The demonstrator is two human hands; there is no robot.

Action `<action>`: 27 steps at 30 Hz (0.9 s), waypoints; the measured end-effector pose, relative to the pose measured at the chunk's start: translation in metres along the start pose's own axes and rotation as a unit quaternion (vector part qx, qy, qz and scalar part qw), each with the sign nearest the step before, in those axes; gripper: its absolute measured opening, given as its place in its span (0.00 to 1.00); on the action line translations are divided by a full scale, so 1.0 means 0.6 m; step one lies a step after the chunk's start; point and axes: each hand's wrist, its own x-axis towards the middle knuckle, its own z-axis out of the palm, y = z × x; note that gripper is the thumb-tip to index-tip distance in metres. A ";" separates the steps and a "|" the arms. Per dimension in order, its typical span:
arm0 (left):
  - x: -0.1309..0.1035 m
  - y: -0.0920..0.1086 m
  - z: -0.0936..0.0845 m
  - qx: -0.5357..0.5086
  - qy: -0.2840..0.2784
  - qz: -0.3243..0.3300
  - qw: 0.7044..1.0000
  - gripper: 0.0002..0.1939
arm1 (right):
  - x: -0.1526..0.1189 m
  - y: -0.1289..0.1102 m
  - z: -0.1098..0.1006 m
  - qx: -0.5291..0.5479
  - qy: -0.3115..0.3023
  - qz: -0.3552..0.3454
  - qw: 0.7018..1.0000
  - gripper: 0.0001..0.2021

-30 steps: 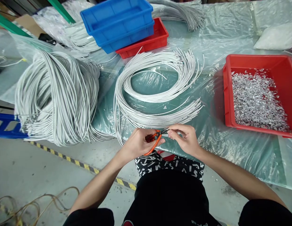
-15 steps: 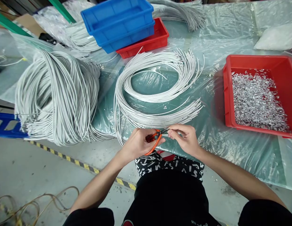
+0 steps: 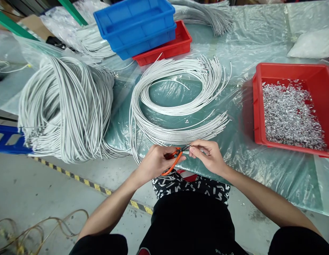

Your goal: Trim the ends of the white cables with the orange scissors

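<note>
My left hand (image 3: pixel 154 161) is closed around a pair of orange-handled pliers (image 3: pixel 172 166), whose dark jaws point right. The fingers of my right hand (image 3: pixel 208 155) are pinched together right at the jaw tips. What sits in that pinch is too small to make out. Just beyond both hands lies a bundle of white cables (image 3: pixel 177 134) curved into an open loop, its cut ends fanned to the right. Behind it rests another ring of white cables (image 3: pixel 169 110) on the plastic-covered table (image 3: pixel 241 170).
A big heap of white cables (image 3: pixel 71 109) hangs at the table's left edge. Blue bins (image 3: pixel 143 37) are stacked partly over a red tray (image 3: pixel 166 53) at the back. To the right, a red bin (image 3: pixel 294 147) holds silvery scraps (image 3: pixel 289 113). A brown hose (image 3: pixel 60 226) lies on the floor.
Both hands and the pliers keep nearly the same place. The whole view has shifted very slightly, and the cables and bins lie as before.
</note>
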 end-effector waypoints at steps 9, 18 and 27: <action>0.001 -0.001 0.001 -0.016 -0.002 0.013 1.000 0.24 | 0.003 0.009 -0.004 0.108 -0.043 0.037 0.993 0.15; -0.002 -0.002 -0.001 -0.037 -0.015 0.028 0.999 0.23 | -0.002 0.000 -0.003 0.017 -0.010 0.012 1.000 0.09; -0.010 -0.010 0.017 -0.067 -0.012 -0.002 0.998 0.25 | -0.006 0.003 0.008 -0.198 0.059 -0.175 0.963 0.10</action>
